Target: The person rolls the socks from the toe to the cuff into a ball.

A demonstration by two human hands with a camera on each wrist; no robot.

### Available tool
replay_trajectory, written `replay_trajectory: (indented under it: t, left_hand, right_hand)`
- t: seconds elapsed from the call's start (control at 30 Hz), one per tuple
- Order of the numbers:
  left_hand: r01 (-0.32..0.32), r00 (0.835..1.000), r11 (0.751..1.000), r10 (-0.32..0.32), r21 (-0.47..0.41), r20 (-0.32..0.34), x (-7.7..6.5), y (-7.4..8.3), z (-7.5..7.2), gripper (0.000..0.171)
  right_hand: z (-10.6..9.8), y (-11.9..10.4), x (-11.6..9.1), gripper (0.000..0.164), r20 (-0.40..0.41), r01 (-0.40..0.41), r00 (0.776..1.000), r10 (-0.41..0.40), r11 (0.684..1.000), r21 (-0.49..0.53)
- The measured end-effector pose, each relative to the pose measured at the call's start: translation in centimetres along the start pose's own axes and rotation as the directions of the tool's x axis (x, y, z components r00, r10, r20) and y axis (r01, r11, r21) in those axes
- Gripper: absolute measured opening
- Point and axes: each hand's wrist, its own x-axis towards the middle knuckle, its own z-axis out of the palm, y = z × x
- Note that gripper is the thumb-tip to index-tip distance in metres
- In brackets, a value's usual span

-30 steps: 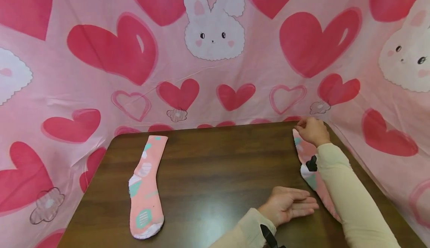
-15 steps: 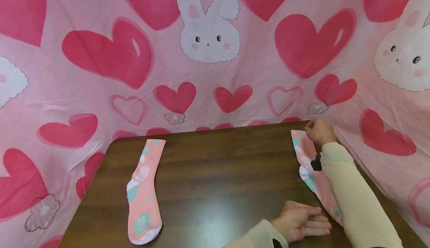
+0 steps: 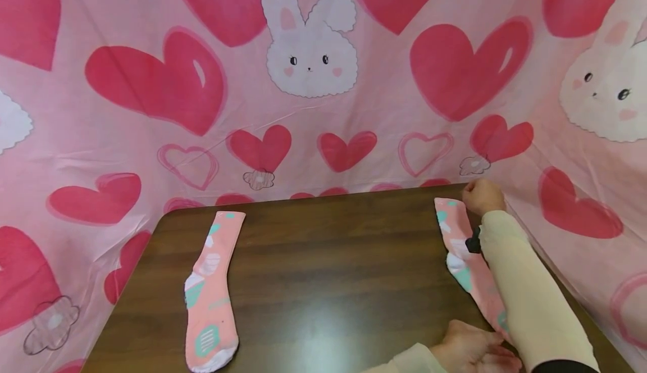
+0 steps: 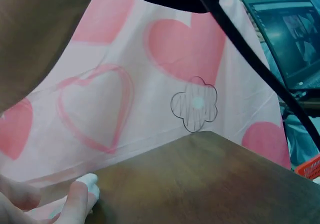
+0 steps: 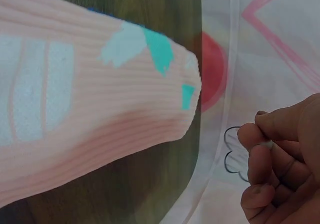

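Note:
A pink sock [image 3: 457,238] with white and mint patches lies flat along the table's right side, its cuff toward the back. At its near end, my left hand [image 3: 467,348] pinches the toe; the left wrist view shows the white sock toe [image 4: 91,181] between thumb and fingers. My right hand [image 3: 484,196] is beside the cuff at the back right corner, off the fabric. In the right wrist view its fingers [image 5: 260,164] curl loosely and hold nothing. My right forearm hides part of the sock's foot. A matching sock [image 3: 214,289] lies flat on the left.
The brown wooden table [image 3: 333,260] is enclosed by a pink curtain [image 3: 379,103] with hearts and rabbits. Beyond it, the left wrist view shows a dark screen [image 4: 287,39] and a red basket [image 4: 309,169].
My right hand has let go of the cuff and moved slightly right. My left hand, flat before, has moved right and toward me to the toe and taken hold of it.

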Motion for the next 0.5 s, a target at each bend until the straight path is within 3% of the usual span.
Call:
replay_trajectory:
  t: [0.13,0.23,0.37,0.5]
  left_hand:
    - [0.029,0.997,0.999,-0.027,-0.029,0.07,0.5,-0.2,0.1,0.011]
    - [0.062,0.995,0.997,-0.059,-0.038,0.086,0.7,-0.2,0.5,0.007]
    - [0.058,0.998,0.996,-0.056,-0.062,0.037,0.9,-0.3,1.2,0.005]
    - [0.044,0.999,0.996,-0.044,-0.072,-0.001,1.1,-0.1,1.6,0.011]
  right_hand:
    - [0.4,0.7,0.5,0.017,-0.027,-0.002,1.0,0.002,1.0,-0.029]
    - [0.7,1.2,0.7,0.014,0.003,-0.01,1.0,0.01,0.999,-0.035]
    - [1.3,1.6,0.8,0.012,0.041,-0.001,0.999,0.002,1.0,-0.027]
    - [1.9,1.9,0.8,0.022,0.077,-0.038,0.996,0.04,0.999,-0.035]
